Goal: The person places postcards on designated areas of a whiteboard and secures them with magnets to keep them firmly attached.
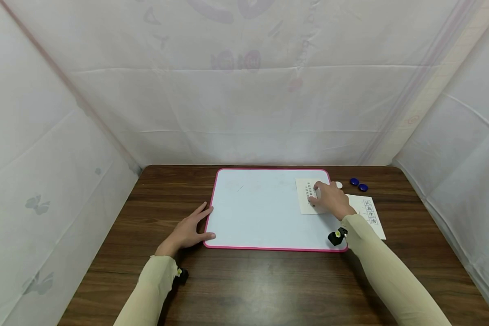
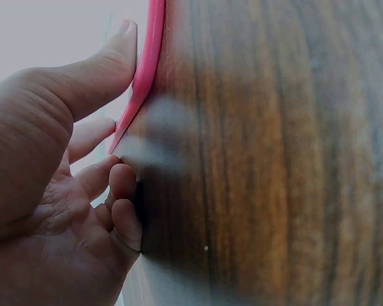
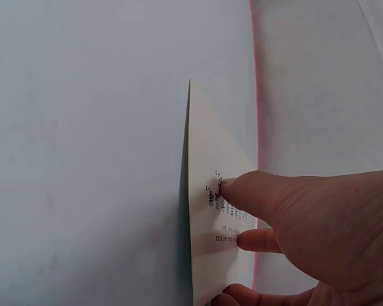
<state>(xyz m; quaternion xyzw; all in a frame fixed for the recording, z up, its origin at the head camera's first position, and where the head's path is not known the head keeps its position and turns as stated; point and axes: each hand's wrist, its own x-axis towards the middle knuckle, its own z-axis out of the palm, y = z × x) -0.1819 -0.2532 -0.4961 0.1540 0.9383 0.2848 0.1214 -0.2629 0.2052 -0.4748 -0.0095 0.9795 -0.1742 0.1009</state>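
The printed card, at the right part of the whiteboard, should be light, easily creased, best taken by its edges; the right hand touches its face with spread fingertips, the left hand spreads at the whiteboard's left edge. Only the right wrist view shows dark shadow under the card's edge; only the head view shows blue discs beyond the whiteboard's right side.
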